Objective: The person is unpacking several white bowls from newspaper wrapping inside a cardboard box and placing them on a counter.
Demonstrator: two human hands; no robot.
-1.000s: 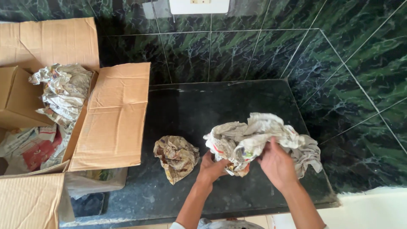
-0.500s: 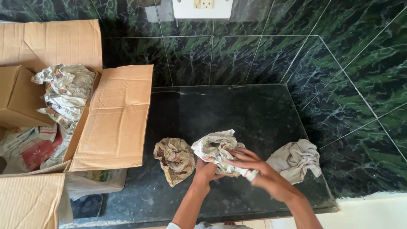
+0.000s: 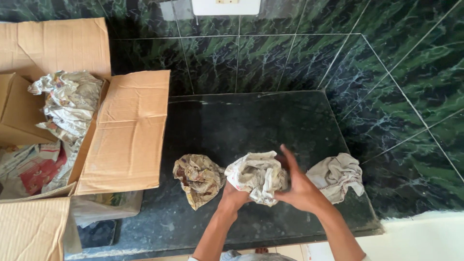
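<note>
Grip: both hands are closed around one crumpled ball of newspaper (image 3: 257, 176), held just above the dark stone tabletop (image 3: 251, 121). The left hand (image 3: 234, 198) cups it from below and takes its weight; the right hand (image 3: 297, 188) presses in from the side with fingers spread over the paper, which keeps the wad compact between the two palms.

Immediately left of the held wad, a smaller brownish paper ball (image 3: 199, 178) lies on the tabletop, just beside it but apart from the hands. To the right, a loose pale crumpled sheet (image 3: 337, 176) rests near the tabletop's edge, partly behind the right hand.

Further left, an open cardboard box (image 3: 125, 135) stands with its flaps folded out, one flap overhanging the tabletop. Inside it sits more crumpled newspaper packing (image 3: 67, 104). Dark green marbled tiles (image 3: 396, 72) line the walls behind and to the right.
</note>
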